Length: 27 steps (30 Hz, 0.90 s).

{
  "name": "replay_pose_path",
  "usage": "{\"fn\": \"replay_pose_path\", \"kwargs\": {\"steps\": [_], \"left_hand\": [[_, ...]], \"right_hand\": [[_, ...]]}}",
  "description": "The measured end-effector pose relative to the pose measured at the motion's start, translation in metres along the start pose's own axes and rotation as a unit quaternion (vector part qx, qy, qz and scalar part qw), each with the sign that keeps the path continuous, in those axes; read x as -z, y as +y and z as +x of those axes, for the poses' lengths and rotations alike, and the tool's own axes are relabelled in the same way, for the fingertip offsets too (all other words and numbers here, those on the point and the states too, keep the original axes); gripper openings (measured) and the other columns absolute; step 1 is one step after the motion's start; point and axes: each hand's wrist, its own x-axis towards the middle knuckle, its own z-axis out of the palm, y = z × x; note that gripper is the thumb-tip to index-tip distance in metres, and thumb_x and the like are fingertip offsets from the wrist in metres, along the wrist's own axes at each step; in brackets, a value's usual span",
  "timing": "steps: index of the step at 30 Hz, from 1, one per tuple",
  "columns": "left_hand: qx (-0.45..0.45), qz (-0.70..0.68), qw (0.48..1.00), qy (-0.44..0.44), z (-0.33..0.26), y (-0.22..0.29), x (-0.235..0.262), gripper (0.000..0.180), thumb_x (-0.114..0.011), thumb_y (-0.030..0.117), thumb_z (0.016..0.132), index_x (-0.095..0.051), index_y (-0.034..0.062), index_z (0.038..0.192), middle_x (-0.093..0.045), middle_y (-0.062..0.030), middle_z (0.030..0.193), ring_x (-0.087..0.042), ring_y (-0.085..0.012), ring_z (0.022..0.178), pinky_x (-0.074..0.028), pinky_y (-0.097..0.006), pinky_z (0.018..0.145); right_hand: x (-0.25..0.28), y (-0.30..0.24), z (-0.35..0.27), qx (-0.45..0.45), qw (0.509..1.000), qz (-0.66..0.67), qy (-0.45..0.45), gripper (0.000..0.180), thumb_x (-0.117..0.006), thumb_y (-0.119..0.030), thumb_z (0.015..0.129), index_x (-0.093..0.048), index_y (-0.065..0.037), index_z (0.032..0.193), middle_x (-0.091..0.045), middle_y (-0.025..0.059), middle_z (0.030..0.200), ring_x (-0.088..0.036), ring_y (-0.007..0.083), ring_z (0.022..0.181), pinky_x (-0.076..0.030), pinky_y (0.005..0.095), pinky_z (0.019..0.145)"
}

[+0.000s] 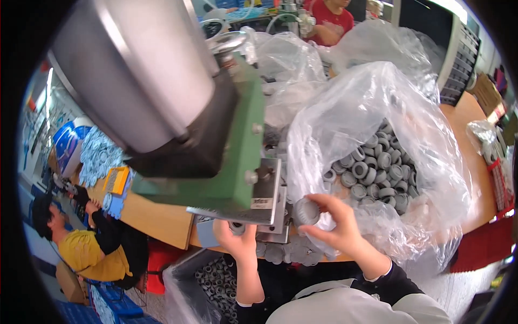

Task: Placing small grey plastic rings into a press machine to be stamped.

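Note:
My right hand [345,229] pinches a round grey ribbed cap [306,211] between thumb and fingers, just right of the machine. Below the metal plate [237,215] of a green and grey press [199,189], my left hand [237,245] closes its thumb and fingers round a small grey ring-shaped part [236,228]. The plate hides part of that hand's fingertips. At the table edge between my hands lie several flat grey round pieces [288,252]. A big clear plastic bag [345,102] lies open beyond my right hand, with many grey caps [377,167] in it.
The press's large motor housing [140,65] looms over the left. A lined bin of grey rings [216,281] stands below the table edge. A person in yellow [86,254] sits at left; another in red [334,21] works across the table. More plastic bags [291,54] lie behind.

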Motion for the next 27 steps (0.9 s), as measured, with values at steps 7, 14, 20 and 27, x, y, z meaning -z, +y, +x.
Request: {"fn": "replay_pose_path", "kwargs": {"steps": [7, 14, 20, 27], "left_hand": [[0.100, 0.151, 0.966, 0.184, -0.078, -0.093, 0.094, 0.046, -0.073, 0.016, 0.076, -0.054, -0.0060, 0.112, -0.053, -0.0224, 0.123, -0.050, -0.0329, 0.116, -0.035, -0.041, 0.102], [0.156, -0.081, 0.972, 0.155, -0.031, -0.113, 0.097, 0.024, -0.052, 0.017, 0.094, -0.058, -0.0032, 0.084, -0.060, -0.0093, 0.076, -0.056, -0.0162, 0.067, -0.047, -0.027, 0.064], [0.334, -0.311, 0.889, 0.026, 0.039, -0.142, 0.012, 0.021, -0.052, 0.011, 0.086, -0.045, 0.0100, 0.066, -0.040, 0.0040, 0.055, -0.033, -0.0047, 0.045, -0.023, -0.019, 0.042], [0.265, -0.207, 0.941, -0.029, 0.023, -0.165, 0.015, 0.012, -0.053, 0.010, 0.089, -0.059, 0.0000, 0.092, -0.057, -0.0032, 0.076, -0.051, -0.0095, 0.066, -0.043, -0.025, 0.057]], "right_hand": [[-0.069, -0.009, 0.021, 0.001, 0.996, -0.015, -0.091, 0.066, -0.078, -0.021, 0.072, -0.044, 0.001, 0.123, -0.061, 0.0209, 0.088, -0.061, 0.0378, 0.077, -0.051, 0.0416, 0.067], [-0.085, -0.018, 0.045, 0.076, 0.995, 0.008, -0.072, 0.025, -0.072, -0.015, 0.070, -0.065, -0.004, 0.092, -0.063, 0.0149, 0.085, -0.061, 0.0349, 0.076, -0.051, 0.0407, 0.067], [-0.056, -0.007, 0.021, 0.001, 0.994, 0.030, -0.103, 0.050, -0.072, -0.020, 0.076, -0.053, 0.000, 0.117, -0.058, 0.0232, 0.110, -0.058, 0.0394, 0.096, -0.049, 0.0415, 0.082], [0.085, 0.103, -0.043, -0.242, 0.828, -0.500, 0.079, 0.050, -0.078, -0.024, 0.063, -0.060, -0.001, 0.105, -0.049, 0.0175, 0.121, -0.043, 0.0352, 0.118, -0.041, 0.0445, 0.091]]}}
